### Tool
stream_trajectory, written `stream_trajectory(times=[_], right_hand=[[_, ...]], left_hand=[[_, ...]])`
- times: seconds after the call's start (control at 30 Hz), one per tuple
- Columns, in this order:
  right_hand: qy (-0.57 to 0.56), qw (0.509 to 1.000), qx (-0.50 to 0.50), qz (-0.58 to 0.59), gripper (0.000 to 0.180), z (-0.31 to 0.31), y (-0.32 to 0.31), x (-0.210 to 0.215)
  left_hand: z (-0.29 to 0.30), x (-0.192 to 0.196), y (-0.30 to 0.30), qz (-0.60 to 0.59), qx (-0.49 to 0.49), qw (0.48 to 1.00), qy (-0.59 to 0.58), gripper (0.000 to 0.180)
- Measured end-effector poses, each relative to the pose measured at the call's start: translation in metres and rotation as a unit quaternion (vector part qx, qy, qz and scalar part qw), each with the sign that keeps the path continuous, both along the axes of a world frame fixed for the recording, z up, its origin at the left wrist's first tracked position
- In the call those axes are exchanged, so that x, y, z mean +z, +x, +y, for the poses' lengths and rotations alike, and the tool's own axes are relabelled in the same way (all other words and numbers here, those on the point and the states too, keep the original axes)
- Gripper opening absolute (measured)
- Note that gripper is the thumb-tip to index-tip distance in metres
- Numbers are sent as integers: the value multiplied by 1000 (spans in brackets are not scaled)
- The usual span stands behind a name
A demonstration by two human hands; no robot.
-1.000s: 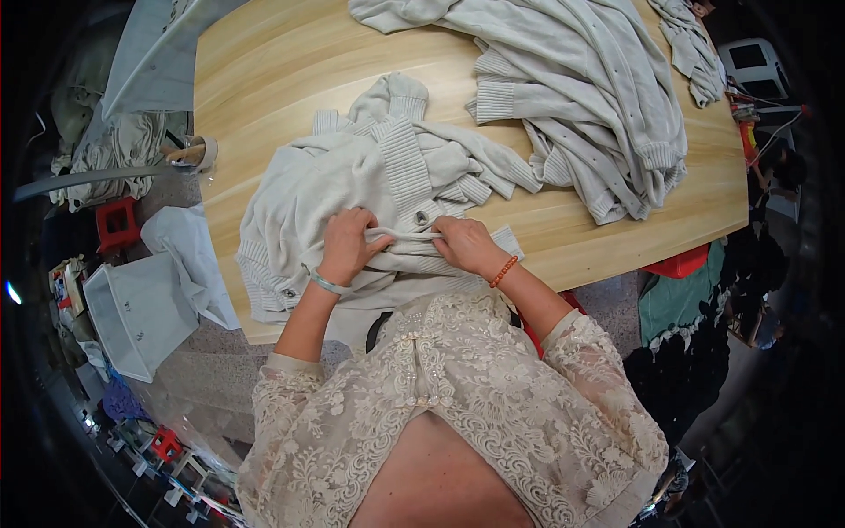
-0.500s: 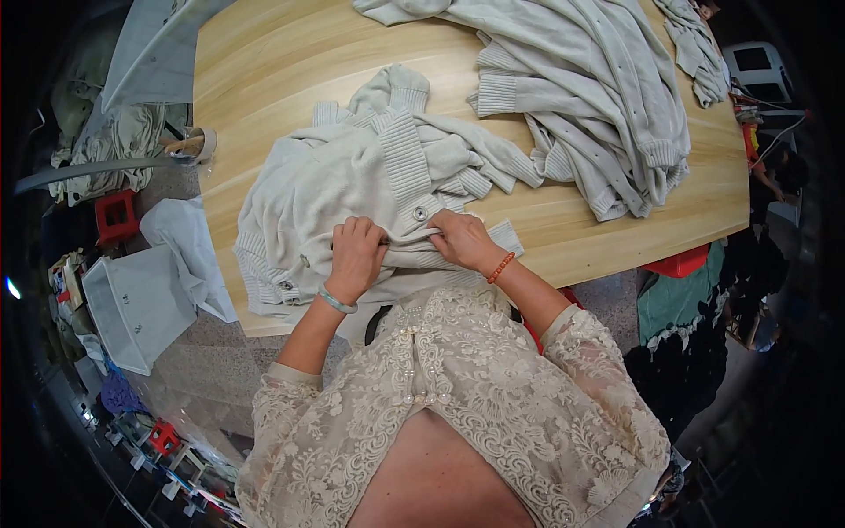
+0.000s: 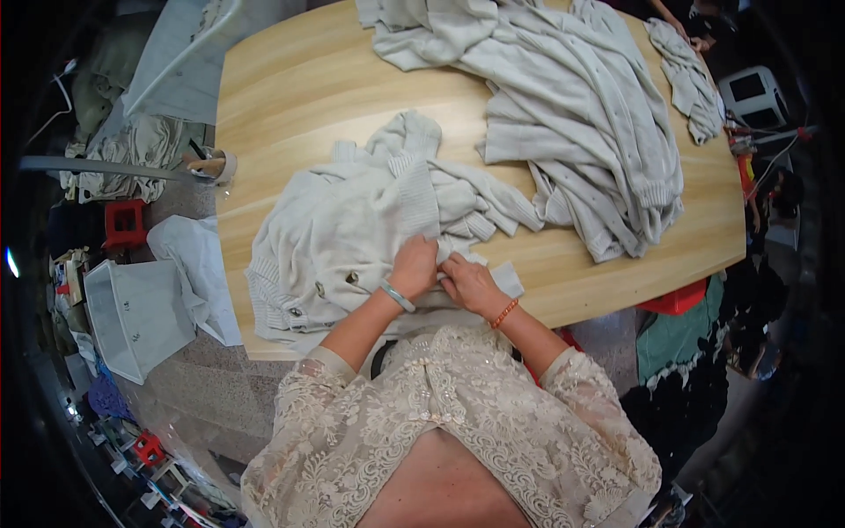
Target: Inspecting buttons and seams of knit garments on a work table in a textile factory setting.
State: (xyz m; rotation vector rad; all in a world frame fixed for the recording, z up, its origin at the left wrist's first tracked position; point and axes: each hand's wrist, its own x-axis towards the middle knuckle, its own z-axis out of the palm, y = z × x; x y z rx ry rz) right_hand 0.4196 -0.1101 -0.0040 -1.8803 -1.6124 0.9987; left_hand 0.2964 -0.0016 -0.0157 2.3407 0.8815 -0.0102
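Note:
A light grey knit cardigan [image 3: 343, 211] with ribbed edges and dark buttons lies bunched on the wooden table [image 3: 290, 84] in front of me. My left hand [image 3: 414, 267] and my right hand [image 3: 471, 283] meet at its near edge, close to the ribbed collar band. Both have their fingers closed on the cardigan's fabric, and the fingertips are almost touching. Several buttons show along the front edge left of my left hand. What exactly lies between the fingertips is hidden by the hands.
More grey cardigans [image 3: 581, 132] are piled at the right of the table, and a smaller grey garment [image 3: 687, 84] lies near the far right corner by another person's hand [image 3: 701, 42]. A white bin [image 3: 141, 317] and a red stool [image 3: 125, 223] stand on the floor at left.
My left hand has moved right along the cardigan's edge, up beside my right hand, which has shifted slightly right. One more button now shows left of my left hand. The whole view has shifted somewhat.

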Motion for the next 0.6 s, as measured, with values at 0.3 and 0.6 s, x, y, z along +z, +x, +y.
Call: stream_trajectory(times=[0.3, 0.6], right_hand=[[83, 994, -71, 30, 23, 2, -10, 2], [90, 995, -38, 17, 36, 15, 4, 19]], left_hand=[[18, -19, -17, -70, 143, 931, -329, 13], [29, -4, -18, -120, 258, 789, -544, 9]])
